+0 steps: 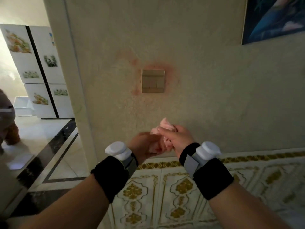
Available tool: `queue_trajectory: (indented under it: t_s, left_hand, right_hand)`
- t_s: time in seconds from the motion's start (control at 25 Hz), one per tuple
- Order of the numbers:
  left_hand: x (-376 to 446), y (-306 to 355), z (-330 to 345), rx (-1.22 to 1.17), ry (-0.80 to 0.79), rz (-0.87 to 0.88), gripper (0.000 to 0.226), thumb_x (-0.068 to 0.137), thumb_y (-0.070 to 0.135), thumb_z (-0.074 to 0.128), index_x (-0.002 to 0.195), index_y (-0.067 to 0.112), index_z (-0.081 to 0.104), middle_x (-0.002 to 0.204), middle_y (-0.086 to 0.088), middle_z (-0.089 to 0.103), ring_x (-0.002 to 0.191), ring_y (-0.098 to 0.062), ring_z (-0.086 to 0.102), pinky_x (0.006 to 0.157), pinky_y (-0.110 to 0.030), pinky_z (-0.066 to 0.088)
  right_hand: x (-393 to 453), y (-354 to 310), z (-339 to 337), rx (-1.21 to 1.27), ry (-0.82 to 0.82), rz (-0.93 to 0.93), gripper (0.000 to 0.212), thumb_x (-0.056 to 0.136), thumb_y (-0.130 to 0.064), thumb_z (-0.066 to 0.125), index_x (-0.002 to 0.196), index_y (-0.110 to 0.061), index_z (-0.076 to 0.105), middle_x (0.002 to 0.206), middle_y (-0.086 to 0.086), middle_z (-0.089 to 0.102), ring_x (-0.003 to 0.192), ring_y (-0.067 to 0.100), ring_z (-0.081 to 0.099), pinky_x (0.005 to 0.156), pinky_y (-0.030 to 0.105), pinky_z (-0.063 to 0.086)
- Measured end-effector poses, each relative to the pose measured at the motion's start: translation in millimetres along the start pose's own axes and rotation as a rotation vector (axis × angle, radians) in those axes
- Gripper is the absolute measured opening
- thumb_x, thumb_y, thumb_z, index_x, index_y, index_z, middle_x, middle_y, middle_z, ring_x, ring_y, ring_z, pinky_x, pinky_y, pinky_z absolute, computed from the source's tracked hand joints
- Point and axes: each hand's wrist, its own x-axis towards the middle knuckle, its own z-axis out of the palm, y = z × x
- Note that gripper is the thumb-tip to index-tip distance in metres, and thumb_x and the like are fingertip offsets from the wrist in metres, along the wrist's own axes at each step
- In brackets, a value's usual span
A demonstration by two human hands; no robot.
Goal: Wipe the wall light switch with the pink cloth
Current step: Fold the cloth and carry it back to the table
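Note:
A beige square light switch sits on the cream wall straight ahead, ringed by reddish smudges. Below it, both my hands hold a crumpled pink cloth between them. My right hand grips the cloth's upper part with its fingers curled over it. My left hand cups the lower part from the left and looks blurred. Both hands are well below the switch and apart from the wall. Black wristbands with white sensors wrap both wrists.
A dark blue picture hangs at the upper right. Gold-patterned wall tiles run below the hands. A doorway on the left opens to a white fridge with stickers, and part of another person shows at the left edge.

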Motion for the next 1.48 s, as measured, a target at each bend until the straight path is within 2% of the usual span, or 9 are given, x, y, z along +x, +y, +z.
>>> queue_trajectory:
  t_s: [0.16,0.32,0.48,0.6,0.76,0.96,1.08,1.24,1.48]
  left_hand:
    - [-50.2,-49.5,36.7,-0.060,0.146,0.044,0.013,0.097,-0.003,0.050,0.105,-0.009,0.058,0.063,-0.013,0.059,0.041,-0.015,0.058,0.040,-0.023,0.050]
    - [-100.7,-82.8,48.9,-0.206,-0.054,-0.023,0.027,0.096,0.001,0.049,0.120,-0.007,0.059,0.092,-0.018,0.067,0.063,-0.020,0.068,0.052,-0.027,0.056]
    - [-153.4,-98.2,69.3,-0.178,-0.198,-0.296,0.038,0.096,0.040,0.055,0.085,0.008,0.074,0.077,-0.007,0.071,0.063,-0.017,0.065,0.057,-0.024,0.051]
    - [-176.4,-121.7,74.8,-0.070,-0.324,-0.393,0.044,0.086,0.056,0.065,0.092,0.013,0.071,0.083,-0.004,0.065,0.070,-0.016,0.056,0.065,-0.026,0.037]
    - [-211.1,-166.0,88.9,-0.123,-0.401,-0.390,0.037,0.087,0.028,0.068,0.116,0.004,0.068,0.107,-0.015,0.070,0.090,-0.028,0.067,0.083,-0.038,0.058]
    - [-266.2,-228.7,114.4,-0.099,-0.314,-0.408,0.053,0.070,0.013,0.078,0.120,0.001,0.066,0.127,-0.026,0.064,0.113,-0.046,0.061,0.101,-0.057,0.049]
    - [-311.9,-252.6,159.9,-0.033,-0.470,-0.536,0.027,0.079,0.018,0.072,0.104,0.008,0.077,0.117,-0.016,0.072,0.104,-0.033,0.070,0.096,-0.047,0.055]
    - [-345.5,-280.3,225.3,-0.008,-0.683,-0.636,0.032,0.094,0.027,0.057,0.118,0.009,0.069,0.118,-0.013,0.071,0.100,-0.028,0.071,0.088,-0.038,0.059]
    - [-400.3,-374.8,401.6,0.083,-0.728,-0.722,0.040,0.094,0.029,0.058,0.128,0.008,0.064,0.126,-0.013,0.068,0.114,-0.031,0.064,0.099,-0.041,0.049]
  right_hand:
    - [-49.0,27.3,-41.4,-0.340,0.100,-0.040,0.025,0.089,-0.022,0.065,0.067,-0.009,0.066,0.058,0.008,0.063,0.062,0.026,0.061,0.063,0.041,0.055]
    - [-101.3,50.4,-74.2,-0.239,0.139,0.044,0.018,0.092,-0.019,0.061,0.074,-0.021,0.066,0.086,0.004,0.073,0.086,0.024,0.071,0.085,0.036,0.057]
    - [-166.6,67.9,-94.4,-0.091,0.144,0.081,0.014,0.094,-0.022,0.059,0.089,-0.025,0.071,0.095,0.000,0.076,0.088,0.018,0.072,0.089,0.033,0.057]
    - [-215.2,75.4,-106.5,-0.052,0.210,0.092,0.012,0.092,-0.027,0.063,0.092,-0.022,0.074,0.091,0.002,0.078,0.091,0.022,0.074,0.087,0.035,0.058]
    - [-284.8,91.4,-123.1,-0.227,0.255,0.026,0.026,0.088,-0.043,0.070,0.095,-0.019,0.068,0.087,-0.001,0.072,0.081,0.014,0.068,0.066,0.025,0.049]
    - [-366.9,142.3,-157.5,-0.300,0.312,0.147,0.020,0.084,-0.030,0.074,0.101,-0.021,0.069,0.093,-0.001,0.073,0.088,0.019,0.068,0.077,0.032,0.055]
    - [-429.2,158.9,-200.7,-0.303,0.452,0.220,0.020,0.094,-0.031,0.061,0.075,-0.027,0.063,0.072,-0.009,0.064,0.079,0.017,0.062,0.067,0.028,0.047]
    - [-490.1,178.6,-267.5,-0.013,0.604,0.280,0.020,0.091,-0.036,0.067,0.089,-0.018,0.076,0.093,0.006,0.078,0.097,0.027,0.072,0.098,0.044,0.055]
    - [-604.7,206.1,-433.7,0.239,0.748,0.282,0.018,0.087,-0.032,0.071,0.094,-0.017,0.077,0.109,0.001,0.075,0.104,0.021,0.069,0.107,0.044,0.050]
